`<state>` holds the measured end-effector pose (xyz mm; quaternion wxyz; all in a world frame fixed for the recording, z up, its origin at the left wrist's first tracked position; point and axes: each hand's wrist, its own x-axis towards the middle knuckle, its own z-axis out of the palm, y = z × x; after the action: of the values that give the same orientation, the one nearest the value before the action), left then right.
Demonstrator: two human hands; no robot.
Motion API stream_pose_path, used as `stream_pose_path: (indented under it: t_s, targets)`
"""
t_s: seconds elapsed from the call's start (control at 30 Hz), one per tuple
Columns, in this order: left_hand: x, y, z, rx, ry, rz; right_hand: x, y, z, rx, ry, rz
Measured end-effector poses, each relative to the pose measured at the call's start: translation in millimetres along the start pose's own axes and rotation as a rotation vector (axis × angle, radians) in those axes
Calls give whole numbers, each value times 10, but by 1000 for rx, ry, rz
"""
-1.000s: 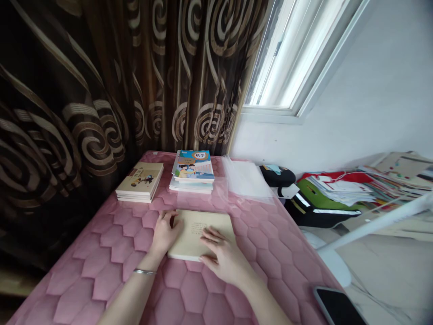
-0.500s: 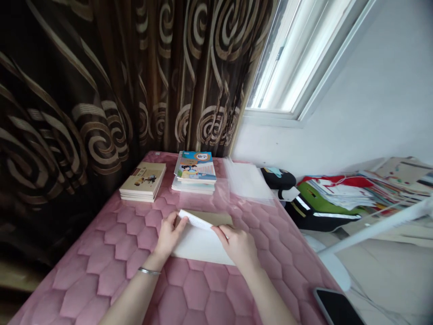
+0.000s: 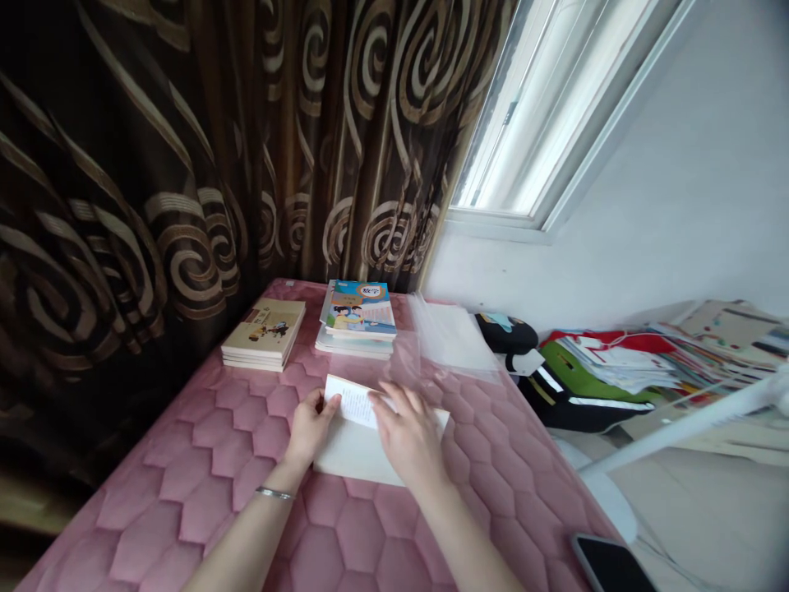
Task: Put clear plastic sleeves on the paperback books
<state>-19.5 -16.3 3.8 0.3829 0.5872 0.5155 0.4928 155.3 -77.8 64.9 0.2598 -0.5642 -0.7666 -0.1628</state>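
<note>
On the pink quilted surface in front of me lies a book (image 3: 350,454) with a pale cover or endpaper facing up along its near side. Raised pages (image 3: 350,401) with small print show at its far side. My left hand (image 3: 310,427) pinches the left edge of those pages between thumb and fingers. Over the right part of the book spreads my right hand (image 3: 410,432). Its fingers are stretched out, with the tips touching the printed page, and it hides much of the book's right side.
A stack of beige books (image 3: 264,333) stands far left. Beside it is a stack topped by a blue textbook (image 3: 361,308). Clear plastic sheets (image 3: 456,337) lie to its right. A phone (image 3: 610,563) rests near the right edge. A green and black bag (image 3: 576,382) sits beyond.
My right hand has let go of the pages' right edge and moved up and left, its fingers now spread on the page. More print shows. My left hand keeps its hold.
</note>
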Motion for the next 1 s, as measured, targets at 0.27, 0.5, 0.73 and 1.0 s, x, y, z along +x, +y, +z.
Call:
stream_pose_path:
  t_s: [0.27, 0.5, 0.73, 1.0]
  targets:
    - [-29, 40, -8, -27, 25, 8, -157, -117, 293, -7, -127, -84]
    - [79, -35, -103, -98, 290, -50, -201, -47, 383, -31, -101, -102]
    - [592, -46, -52, -185, 298, -180, -190, -29, 334, 7, -102, -112]
    - [960, 33, 177, -306, 44, -265, -197, 20, 304, 9, -29, -142]
